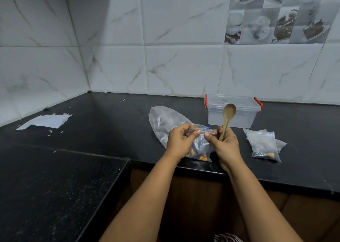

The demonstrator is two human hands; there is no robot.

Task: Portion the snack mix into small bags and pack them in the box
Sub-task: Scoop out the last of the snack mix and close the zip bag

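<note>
Torn white paper [46, 121] lies on the black counter [110, 124], far to the left of the clear lidded box [232, 111] with red clips. Nearer the box, still to its left, a large clear bag of snack mix [161, 122] lies flat. In front of that, the left hand [181, 140] pinches the top edge of a small bag [199, 146] holding some mix. The right hand [225, 146] pinches the same edge while also gripping an upright wooden spoon [228, 116], directly in front of the box. Filled small bags [264, 145] lie stacked just right of the box's front.
</note>
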